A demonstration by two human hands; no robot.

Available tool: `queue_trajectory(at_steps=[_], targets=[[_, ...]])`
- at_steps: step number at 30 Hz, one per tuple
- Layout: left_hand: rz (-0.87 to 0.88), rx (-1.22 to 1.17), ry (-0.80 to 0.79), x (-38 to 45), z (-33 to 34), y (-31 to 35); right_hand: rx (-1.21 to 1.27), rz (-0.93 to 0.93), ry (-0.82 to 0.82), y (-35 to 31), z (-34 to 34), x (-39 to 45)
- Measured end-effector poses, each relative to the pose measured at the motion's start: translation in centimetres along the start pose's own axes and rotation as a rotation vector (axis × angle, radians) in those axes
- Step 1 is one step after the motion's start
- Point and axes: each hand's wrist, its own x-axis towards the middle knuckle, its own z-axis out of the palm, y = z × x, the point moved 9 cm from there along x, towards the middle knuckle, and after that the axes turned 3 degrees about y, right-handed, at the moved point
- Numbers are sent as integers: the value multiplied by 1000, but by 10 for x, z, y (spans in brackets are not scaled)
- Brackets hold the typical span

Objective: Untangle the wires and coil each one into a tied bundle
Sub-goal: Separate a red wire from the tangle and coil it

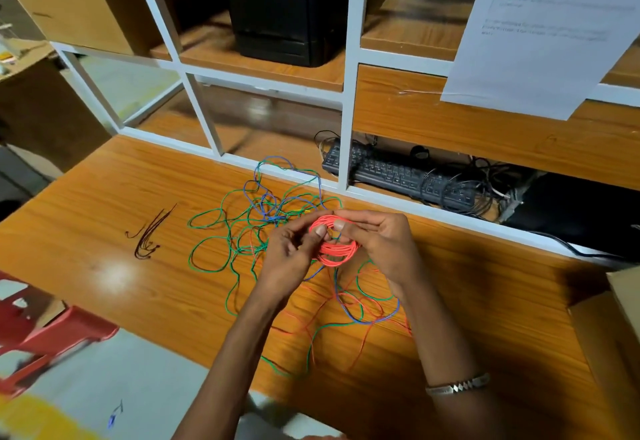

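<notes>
Red stool: at far left, below the desk edge, blurred.
Desk: orange wood grain, carrying everything below.
Dark ties: small bunch of thin brown-black strands, lying flat, well apart from the coloured wires.
Green wire: loose loops sprawled left of the hands, running on under them toward the near edge.
Blue wire: tangled through the green loops behind the hands; more of it showing near the right wrist.
Left hand: raised over the tangle, fingers curled, thumb pressed on the left rim of the coil — grip closed on it.
Red coil: many turns of orange-red wire wound into a ring, held between both hands above the desk; loose red strands trailing from it down across the desk to the near edge.
Right hand: fingers bent over the top of the coil, thumb on its upper rim — grip closed round it.
Keyboard: black, behind the white frame, cables beside it.
Bracelet: metal band on the right forearm.
Paper sheet: hanging at upper right, text too blurred to read.
</notes>
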Motion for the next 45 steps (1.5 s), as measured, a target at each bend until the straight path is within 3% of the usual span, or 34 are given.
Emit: queue_trajectory(at_steps=[3,8,16,20,25,29,33,37,45], targets=[[-34,-29,51,7,-27,-8,30,37,5,7,24,8],[-69,-26,78,20,-103,-16,7,170,-172,31,100,31],[-187,-36,524,33,-315,-54,-111,345,-226,89,240,82],[-227,-22,653,29,-410,-62,-159,507,-259,140,329,109],[-258,24,736,23,-495,-65,-361,517,-230,208,427,144],[-299,19,724,25,-530,-68,-460,522,-123,236,469,165],[-303,-29,740,30,-548,-67,-673,514,-118,253,483,186],[-322,-65,723,39,-555,-75,-673,618,-86,282,486,198],[-350,-113,715,57,-561,-87,-600,825,-160,262,478,192]])
